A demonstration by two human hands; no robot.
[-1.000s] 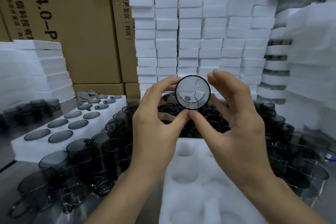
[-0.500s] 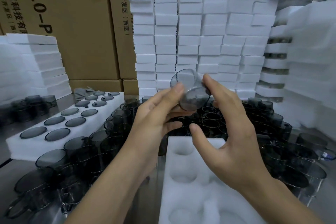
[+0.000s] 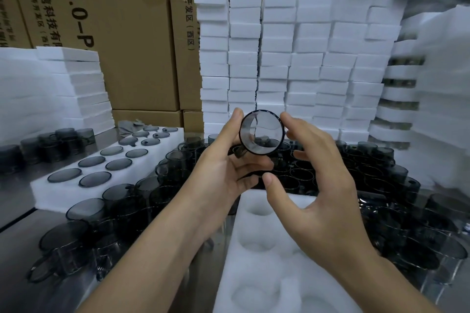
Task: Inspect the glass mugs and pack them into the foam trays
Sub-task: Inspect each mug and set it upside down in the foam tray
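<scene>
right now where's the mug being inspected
Head view, centre: the left hand holds the mug up, with the empty foam tray below it and the foam stacks behind.

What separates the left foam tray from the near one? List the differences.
Fill: the left foam tray has a grey mug in each visible pocket; the near foam tray shows only empty pockets. Place: the left foam tray lies off to the side; the near foam tray lies straight ahead, below the held glass mug. Both are white foam with round pockets.
</scene>
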